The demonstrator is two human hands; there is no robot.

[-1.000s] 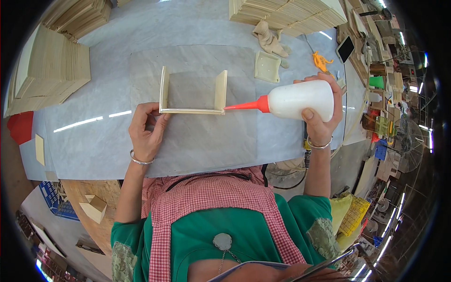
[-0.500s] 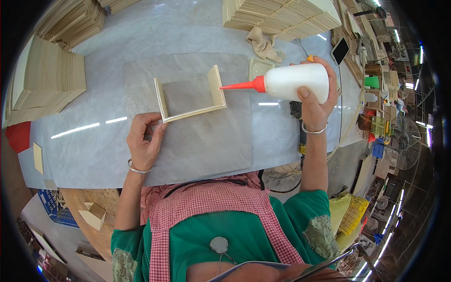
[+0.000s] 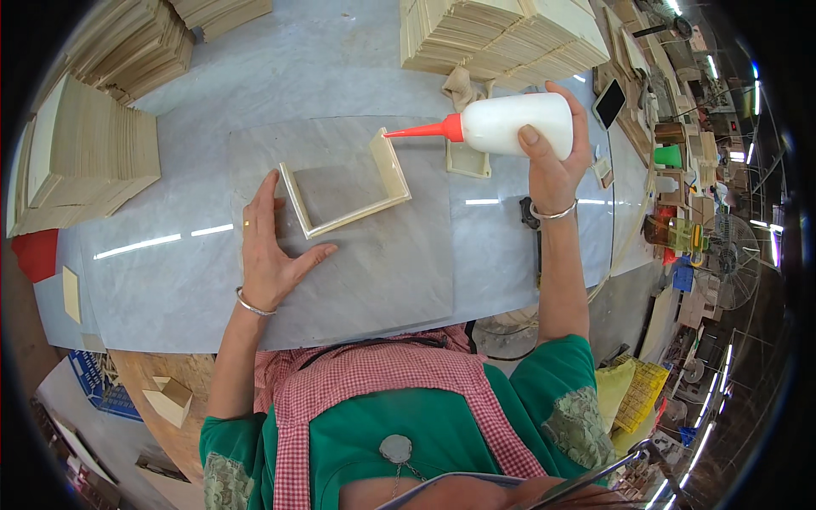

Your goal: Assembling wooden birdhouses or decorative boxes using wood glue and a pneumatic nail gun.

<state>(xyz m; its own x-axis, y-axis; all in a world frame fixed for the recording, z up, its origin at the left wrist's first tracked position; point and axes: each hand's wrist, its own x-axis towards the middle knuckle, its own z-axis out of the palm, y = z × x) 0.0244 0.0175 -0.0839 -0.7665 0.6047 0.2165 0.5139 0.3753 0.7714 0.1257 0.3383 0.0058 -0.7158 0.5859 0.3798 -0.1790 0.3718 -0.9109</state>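
Observation:
A three-sided frame of thin pale wood stands on a grey board, its gap facing away from me. A whitish line runs along its top edges. Beside the frame's left corner is my left hand, thumb and fingers spread, holding nothing. My right hand grips a white squeeze bottle with a long red nozzle, tilted sideways. The nozzle's tip is at the far end of the frame's right side. Behind the bottle, a small pale tray-like piece is partly hidden.
Stacks of thin wooden boards stand at the far left and far middle. A crumpled cloth lies by the middle stack. A black-screened phone rests at the right. A small wooden piece sits lower left.
My left hand has let go of the frame's left corner and opened. The nozzle tip has moved along the right side to its far end.

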